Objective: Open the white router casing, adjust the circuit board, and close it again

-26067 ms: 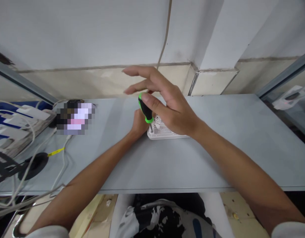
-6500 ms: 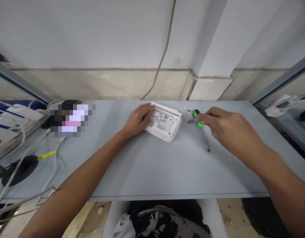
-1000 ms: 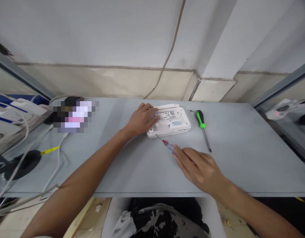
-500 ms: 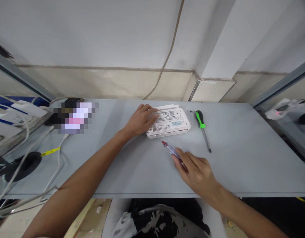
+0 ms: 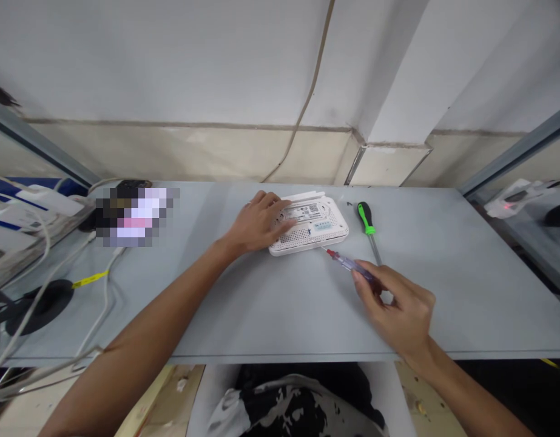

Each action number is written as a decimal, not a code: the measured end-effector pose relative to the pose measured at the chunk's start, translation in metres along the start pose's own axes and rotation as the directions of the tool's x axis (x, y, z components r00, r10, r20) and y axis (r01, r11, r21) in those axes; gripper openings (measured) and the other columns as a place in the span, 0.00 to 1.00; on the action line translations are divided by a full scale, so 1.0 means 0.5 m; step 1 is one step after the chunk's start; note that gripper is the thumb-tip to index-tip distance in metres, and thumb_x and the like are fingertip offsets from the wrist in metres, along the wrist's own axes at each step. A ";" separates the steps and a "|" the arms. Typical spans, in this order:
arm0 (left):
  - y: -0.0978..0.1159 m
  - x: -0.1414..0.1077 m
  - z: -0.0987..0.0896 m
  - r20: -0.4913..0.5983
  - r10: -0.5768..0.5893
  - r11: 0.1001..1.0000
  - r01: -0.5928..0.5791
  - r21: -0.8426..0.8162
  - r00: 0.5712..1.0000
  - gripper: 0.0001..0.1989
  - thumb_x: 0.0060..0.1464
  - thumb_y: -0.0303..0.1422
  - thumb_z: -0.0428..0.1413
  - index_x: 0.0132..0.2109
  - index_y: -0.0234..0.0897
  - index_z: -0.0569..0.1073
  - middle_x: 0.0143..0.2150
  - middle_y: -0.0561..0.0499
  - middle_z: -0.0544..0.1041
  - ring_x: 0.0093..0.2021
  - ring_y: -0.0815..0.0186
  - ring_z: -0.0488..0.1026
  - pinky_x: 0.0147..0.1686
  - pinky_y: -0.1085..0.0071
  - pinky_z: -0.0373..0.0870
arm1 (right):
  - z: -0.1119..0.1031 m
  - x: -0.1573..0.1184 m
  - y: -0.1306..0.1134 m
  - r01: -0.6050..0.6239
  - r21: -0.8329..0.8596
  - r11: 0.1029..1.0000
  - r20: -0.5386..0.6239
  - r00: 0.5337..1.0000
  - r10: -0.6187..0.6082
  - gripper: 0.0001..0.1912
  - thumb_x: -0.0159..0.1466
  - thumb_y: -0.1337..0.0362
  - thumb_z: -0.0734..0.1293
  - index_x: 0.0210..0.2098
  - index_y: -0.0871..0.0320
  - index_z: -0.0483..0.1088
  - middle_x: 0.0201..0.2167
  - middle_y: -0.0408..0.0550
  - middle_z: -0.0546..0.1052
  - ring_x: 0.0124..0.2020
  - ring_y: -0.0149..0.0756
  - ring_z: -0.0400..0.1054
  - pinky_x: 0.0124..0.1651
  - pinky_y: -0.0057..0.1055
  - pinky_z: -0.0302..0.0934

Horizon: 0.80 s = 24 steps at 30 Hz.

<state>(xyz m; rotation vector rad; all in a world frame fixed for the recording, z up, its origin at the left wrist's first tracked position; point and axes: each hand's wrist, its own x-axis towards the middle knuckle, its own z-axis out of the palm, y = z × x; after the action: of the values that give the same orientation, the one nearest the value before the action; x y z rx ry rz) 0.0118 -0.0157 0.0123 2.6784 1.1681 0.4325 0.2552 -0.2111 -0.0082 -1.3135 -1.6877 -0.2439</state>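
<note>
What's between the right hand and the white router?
In the head view, a voltage tester screwdriver with a red collar spans that stretch, pinched in the right hand. Its thin tip reaches the near edge of the white router; contact can't be told.

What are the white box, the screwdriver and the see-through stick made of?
The white box looks like matte plastic, with rows of tiny molded holes. The screwdriver handle looks like glossy green and black plastic or rubber; hard to tell which. Its shaft shines like steel. The see-through stick looks like clear plastic, with a thin metal tip.
</note>
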 end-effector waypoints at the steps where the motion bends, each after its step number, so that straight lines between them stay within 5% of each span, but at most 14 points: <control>1: 0.002 -0.002 -0.001 0.031 0.019 1.000 -0.019 -0.022 0.999 0.36 0.68 0.57 0.49 0.70 0.37 0.70 0.61 0.38 0.74 0.62 0.44 0.64 0.61 0.44 0.67 | -0.002 0.000 0.004 -0.017 -0.003 1.000 -0.011 1.000 0.017 0.07 0.67 0.73 0.73 0.45 0.62 0.78 0.23 0.37 0.73 0.20 0.21 0.63 0.25 0.21 0.61; 7: 0.015 -0.008 -0.001 0.167 0.076 0.993 -0.060 -0.097 0.983 0.58 0.51 0.64 0.63 0.78 0.40 0.54 0.73 0.35 0.62 0.71 0.37 0.54 0.69 0.35 0.54 | -0.015 -0.002 0.023 -0.105 -0.004 0.994 -0.045 0.994 0.105 0.07 0.67 0.71 0.74 0.44 0.60 0.80 0.24 0.39 0.77 0.21 0.25 0.69 0.26 0.24 0.64; 17: 0.013 -0.006 -0.007 0.082 0.051 0.937 -0.019 -0.349 0.995 0.46 0.46 0.54 0.71 0.68 0.45 0.69 0.67 0.42 0.71 0.68 0.43 0.58 0.66 0.44 0.64 | -0.036 -0.012 0.064 -0.454 0.106 0.885 -0.073 0.884 0.463 0.10 0.67 0.59 0.75 0.44 0.57 0.84 0.23 0.41 0.78 0.22 0.27 0.71 0.27 0.27 0.67; 24: 0.011 -0.008 -0.012 0.087 0.063 0.923 -0.025 -0.385 0.994 0.43 0.43 0.51 0.74 0.65 0.48 0.72 0.67 0.45 0.71 0.69 0.43 0.58 0.66 0.45 0.64 | -0.040 -0.014 0.078 -0.564 0.128 0.816 -0.052 0.817 0.574 0.13 0.66 0.55 0.75 0.44 0.57 0.84 0.21 0.39 0.75 0.19 0.26 0.67 0.23 0.27 0.62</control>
<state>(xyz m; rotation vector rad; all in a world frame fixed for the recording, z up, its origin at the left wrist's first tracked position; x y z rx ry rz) 0.0111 -0.0218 0.0187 2.3593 0.8885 0.4759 0.2987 -0.2126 -0.0176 -1.6341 -1.1424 0.1428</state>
